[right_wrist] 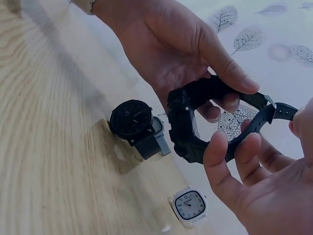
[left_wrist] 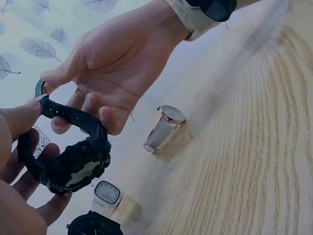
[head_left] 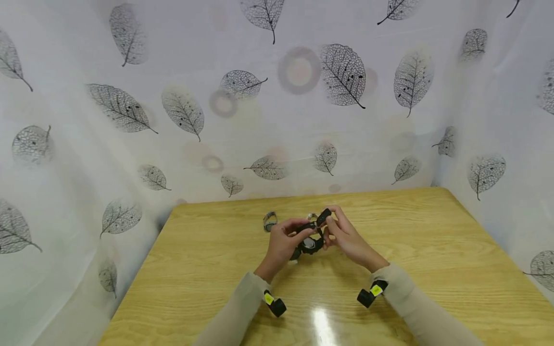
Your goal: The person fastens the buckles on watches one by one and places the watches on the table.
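A chunky black wristwatch (head_left: 309, 245) hangs between both hands, its strap closed into a loop. In the left wrist view my left hand (left_wrist: 19, 181) holds the watch, the thumb pressing the strap (left_wrist: 73, 115) near the buckle (left_wrist: 42, 99). My right hand (right_wrist: 274, 196) pinches the strap's free end between thumb and forefinger, as the right wrist view shows. The strap passes through the metal buckle (right_wrist: 270, 102) there. In the head view the left hand (head_left: 283, 245) is left of the watch case and the right hand (head_left: 346, 238) to its right.
On the wooden table (head_left: 207, 259) stand other watches: a rose-gold one with a grey strap (left_wrist: 164, 128), a white square one (right_wrist: 190, 204) and a round black one (right_wrist: 131, 120). A leaf-patterned curtain (head_left: 298, 125) hangs behind the table.
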The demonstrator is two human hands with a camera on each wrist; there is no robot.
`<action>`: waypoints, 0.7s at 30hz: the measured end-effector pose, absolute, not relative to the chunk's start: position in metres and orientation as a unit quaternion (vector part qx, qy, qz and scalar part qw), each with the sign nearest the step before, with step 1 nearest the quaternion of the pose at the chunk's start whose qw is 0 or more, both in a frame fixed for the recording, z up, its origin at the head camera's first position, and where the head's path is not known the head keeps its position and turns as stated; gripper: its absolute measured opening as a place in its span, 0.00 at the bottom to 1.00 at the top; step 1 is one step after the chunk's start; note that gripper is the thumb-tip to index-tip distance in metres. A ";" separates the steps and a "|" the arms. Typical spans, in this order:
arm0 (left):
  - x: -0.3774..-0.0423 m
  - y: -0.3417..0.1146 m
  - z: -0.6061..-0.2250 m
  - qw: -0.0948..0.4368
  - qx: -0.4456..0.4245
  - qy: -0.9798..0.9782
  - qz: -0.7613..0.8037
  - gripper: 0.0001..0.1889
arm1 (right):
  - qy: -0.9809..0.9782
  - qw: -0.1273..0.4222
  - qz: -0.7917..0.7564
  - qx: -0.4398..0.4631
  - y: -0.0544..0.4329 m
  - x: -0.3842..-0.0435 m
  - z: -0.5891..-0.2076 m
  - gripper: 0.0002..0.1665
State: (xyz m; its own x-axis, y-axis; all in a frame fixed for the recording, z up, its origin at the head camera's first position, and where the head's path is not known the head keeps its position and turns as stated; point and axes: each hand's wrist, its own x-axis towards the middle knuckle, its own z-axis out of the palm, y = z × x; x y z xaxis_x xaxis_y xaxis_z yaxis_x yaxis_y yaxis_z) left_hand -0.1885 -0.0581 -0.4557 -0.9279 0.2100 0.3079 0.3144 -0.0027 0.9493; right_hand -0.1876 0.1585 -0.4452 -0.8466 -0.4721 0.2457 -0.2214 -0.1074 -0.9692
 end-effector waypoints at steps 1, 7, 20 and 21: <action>-0.188 -0.058 -0.456 0.040 -0.186 -0.704 -0.684 0.15 | 0.661 0.089 -0.697 -0.263 0.159 -0.188 -0.445 0.22; -0.187 -0.056 -0.456 0.051 -0.207 -0.686 -0.696 0.09 | 0.660 0.080 -0.692 -0.282 0.160 -0.190 -0.446 0.20; -0.186 -0.054 -0.455 0.028 -0.237 -0.681 -0.692 0.12 | 0.667 0.095 -0.685 -0.278 0.163 -0.196 -0.442 0.20; -0.186 -0.054 -0.455 0.025 -0.237 -0.682 -0.691 0.13 | 0.667 0.095 -0.685 -0.277 0.163 -0.197 -0.442 0.20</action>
